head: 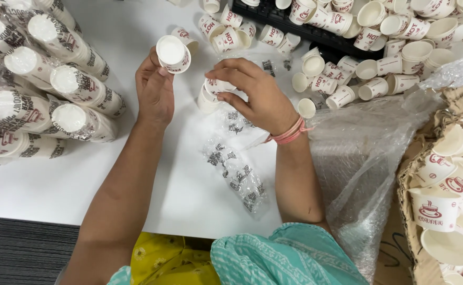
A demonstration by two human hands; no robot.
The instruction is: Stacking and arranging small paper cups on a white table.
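Left grip (157, 79) is pinching a cup (172, 53), right grip (252, 89) pinching cups (213, 92) over the sleeve (237, 169); thin rims risk crushing.

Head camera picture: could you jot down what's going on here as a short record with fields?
Left hand: holds one small paper cup up, its white bottom facing the camera
Right hand: fingers closed on a short stack of cups resting on the table
Table: white
Left side: wrapped sleeves of cups lying piled
Top right: loose cups scattered
Right side: clear plastic bag, cardboard box of cups
Between the arms: printed clear wrapper
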